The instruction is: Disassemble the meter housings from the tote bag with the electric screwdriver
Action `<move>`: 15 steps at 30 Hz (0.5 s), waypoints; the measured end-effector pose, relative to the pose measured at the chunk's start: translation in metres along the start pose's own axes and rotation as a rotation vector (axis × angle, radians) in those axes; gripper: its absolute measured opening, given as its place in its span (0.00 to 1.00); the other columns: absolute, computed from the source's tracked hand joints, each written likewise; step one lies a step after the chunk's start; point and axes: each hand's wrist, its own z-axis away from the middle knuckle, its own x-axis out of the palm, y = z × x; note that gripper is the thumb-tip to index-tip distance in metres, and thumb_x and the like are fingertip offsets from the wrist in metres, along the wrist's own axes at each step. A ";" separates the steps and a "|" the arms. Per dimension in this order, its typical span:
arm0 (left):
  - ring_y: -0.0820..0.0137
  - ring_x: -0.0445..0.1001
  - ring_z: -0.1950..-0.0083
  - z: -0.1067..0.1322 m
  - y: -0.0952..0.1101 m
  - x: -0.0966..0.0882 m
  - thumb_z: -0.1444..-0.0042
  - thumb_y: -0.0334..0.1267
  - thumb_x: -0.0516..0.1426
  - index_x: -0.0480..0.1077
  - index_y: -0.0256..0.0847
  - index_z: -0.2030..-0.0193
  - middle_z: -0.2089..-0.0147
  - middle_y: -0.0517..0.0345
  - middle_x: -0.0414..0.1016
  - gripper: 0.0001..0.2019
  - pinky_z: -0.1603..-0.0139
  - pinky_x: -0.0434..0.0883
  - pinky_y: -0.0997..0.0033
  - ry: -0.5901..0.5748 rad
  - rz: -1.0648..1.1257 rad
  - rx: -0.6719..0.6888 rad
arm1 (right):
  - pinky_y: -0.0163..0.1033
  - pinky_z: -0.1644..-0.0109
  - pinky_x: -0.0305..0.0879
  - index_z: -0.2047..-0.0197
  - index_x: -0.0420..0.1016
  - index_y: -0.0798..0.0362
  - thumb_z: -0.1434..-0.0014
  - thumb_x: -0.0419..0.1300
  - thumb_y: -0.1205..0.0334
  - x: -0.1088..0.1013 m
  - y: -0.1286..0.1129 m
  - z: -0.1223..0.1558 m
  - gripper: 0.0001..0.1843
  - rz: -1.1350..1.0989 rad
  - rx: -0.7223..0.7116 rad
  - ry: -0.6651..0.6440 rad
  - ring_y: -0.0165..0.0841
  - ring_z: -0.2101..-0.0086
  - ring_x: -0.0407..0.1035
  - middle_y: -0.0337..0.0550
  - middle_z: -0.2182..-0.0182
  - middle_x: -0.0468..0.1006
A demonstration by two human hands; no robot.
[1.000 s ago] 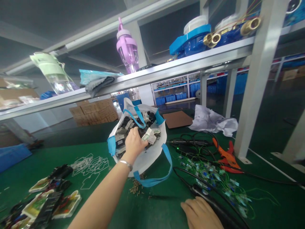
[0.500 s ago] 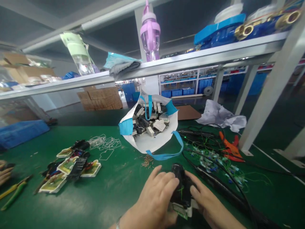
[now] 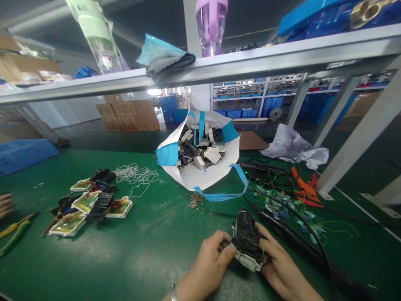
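Low in the head view, a black and white plastic device housing (image 3: 244,234) is held between my two hands, a thin green wire lying across its dark top. The fingers and thumb of my left hand (image 3: 211,259) pinch its left edge. Wrapped round the other side is my right hand (image 3: 277,261), its fingertips partly hidden behind the housing. Small brass-coloured screws (image 3: 196,200) lie in a pile just beyond my hands. Behind them stands a white bag (image 3: 200,182) with blue handles, filled with similar black and white parts (image 3: 189,150).
Opened units with yellowish fill (image 3: 86,202) lie at left beside white looped strips (image 3: 136,175). Pliers (image 3: 19,230) and another person's hand (image 3: 5,205) are at the left edge. Black cable (image 3: 291,240), cut wires (image 3: 275,205) and an orange clamp (image 3: 305,188) lie right. A shelf (image 3: 250,62) crosses above.
The housing has been turned and raised slightly, and more of its top shows. My left hand has slid from over it to its left edge. The view has tilted down.
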 end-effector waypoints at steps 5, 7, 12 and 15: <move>0.76 0.58 0.73 0.002 0.006 0.000 0.49 0.40 0.53 0.61 0.38 0.73 0.76 0.64 0.60 0.08 0.72 0.56 0.78 -0.150 0.030 -0.056 | 0.39 0.70 0.65 0.43 0.52 0.54 0.59 0.61 0.57 -0.002 0.001 -0.002 0.39 0.010 -0.023 0.103 0.41 0.67 0.70 0.46 0.65 0.75; 0.76 0.58 0.73 0.005 0.010 -0.001 0.49 0.38 0.52 0.61 0.39 0.76 0.76 0.64 0.61 0.08 0.72 0.55 0.77 -0.209 -0.146 -0.036 | 0.36 0.74 0.63 0.44 0.54 0.53 0.60 0.61 0.58 -0.001 0.000 -0.001 0.39 0.040 -0.047 0.163 0.41 0.68 0.70 0.46 0.65 0.75; 0.76 0.55 0.76 0.006 0.016 -0.005 0.47 0.34 0.46 0.54 0.39 0.80 0.79 0.64 0.59 0.12 0.73 0.50 0.75 -0.252 -0.427 0.066 | 0.31 0.79 0.58 0.47 0.59 0.52 0.63 0.64 0.60 0.009 -0.004 0.004 0.38 0.080 -0.124 0.290 0.40 0.65 0.70 0.45 0.58 0.72; 0.77 0.53 0.76 0.005 0.017 -0.007 0.47 0.34 0.46 0.52 0.39 0.81 0.79 0.64 0.59 0.12 0.73 0.50 0.75 -0.289 -0.436 0.087 | 0.31 0.76 0.60 0.48 0.61 0.52 0.64 0.65 0.62 0.014 0.000 0.006 0.37 0.020 -0.113 0.296 0.39 0.65 0.70 0.43 0.61 0.73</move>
